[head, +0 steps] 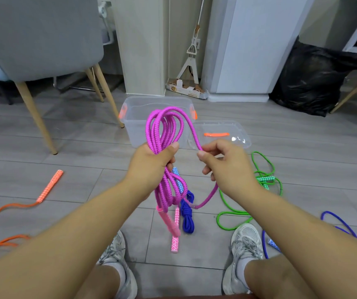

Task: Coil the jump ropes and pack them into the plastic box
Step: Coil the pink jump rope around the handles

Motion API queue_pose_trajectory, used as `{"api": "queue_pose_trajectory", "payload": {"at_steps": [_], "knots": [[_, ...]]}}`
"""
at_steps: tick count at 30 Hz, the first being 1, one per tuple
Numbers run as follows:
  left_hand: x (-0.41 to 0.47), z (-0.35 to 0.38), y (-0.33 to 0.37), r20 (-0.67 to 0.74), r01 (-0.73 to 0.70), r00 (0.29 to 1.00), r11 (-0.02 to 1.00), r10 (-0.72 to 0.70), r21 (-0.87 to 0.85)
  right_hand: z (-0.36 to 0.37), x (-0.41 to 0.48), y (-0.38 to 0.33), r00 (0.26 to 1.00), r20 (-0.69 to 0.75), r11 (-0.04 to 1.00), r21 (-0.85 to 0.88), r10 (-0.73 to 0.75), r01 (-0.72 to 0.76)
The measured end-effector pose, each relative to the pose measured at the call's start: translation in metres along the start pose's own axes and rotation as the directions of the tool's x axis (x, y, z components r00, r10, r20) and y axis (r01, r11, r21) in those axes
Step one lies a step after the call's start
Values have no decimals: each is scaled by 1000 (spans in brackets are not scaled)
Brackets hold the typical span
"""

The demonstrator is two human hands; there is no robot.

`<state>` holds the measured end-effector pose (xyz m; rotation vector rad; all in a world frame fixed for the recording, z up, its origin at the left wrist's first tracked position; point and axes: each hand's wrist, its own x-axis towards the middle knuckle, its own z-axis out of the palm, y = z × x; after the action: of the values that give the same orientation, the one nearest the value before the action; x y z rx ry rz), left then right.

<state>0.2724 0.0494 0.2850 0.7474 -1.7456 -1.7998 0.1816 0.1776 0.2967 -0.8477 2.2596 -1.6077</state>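
Magenta cord fills our left hand (151, 165), its fingers curled tight round the waist of the part-coiled magenta jump rope (153, 134); our right hand (225, 169) pinches the single free strand between thumb and forefinger, its other fingers loosely bent and empty; the two hands are level and near each other. The loops stand upright above the left fist and hang below it, so the coil's long axis runs up and down; the free strand arches from the loops' top across to the right fingertips, then drops under that hand to the floor (87, 147), by the pink handles (175, 242); the next wrap, we judge, must carry that strand leftward to the fist. The open plastic box (138, 130) sits straight ahead on the floor beyond both hands, slightly nearer the left, its lid (222, 128) beside it; a blue bundle (187, 221), a green rope (266, 179) and an orange rope (50, 184) lie around our feet.
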Motion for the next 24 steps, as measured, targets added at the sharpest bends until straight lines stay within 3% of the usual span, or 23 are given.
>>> {"api": "queue_pose_trajectory", "payload": {"at_steps": [6, 16, 24], "knots": [[-3, 4, 2, -94, -41, 995, 999, 44, 34, 13, -9, -4, 989, 127, 994, -60, -80, 88], [-6, 8, 3, -222, -10, 975, 1000, 13, 13, 16, -10, -2, 991, -45, 992, -48, -122, 120], [-10, 13, 4, -125, -65, 989, 994, 76, 87, 19, -10, -1, 985, 53, 973, -156, -165, 172]]}}
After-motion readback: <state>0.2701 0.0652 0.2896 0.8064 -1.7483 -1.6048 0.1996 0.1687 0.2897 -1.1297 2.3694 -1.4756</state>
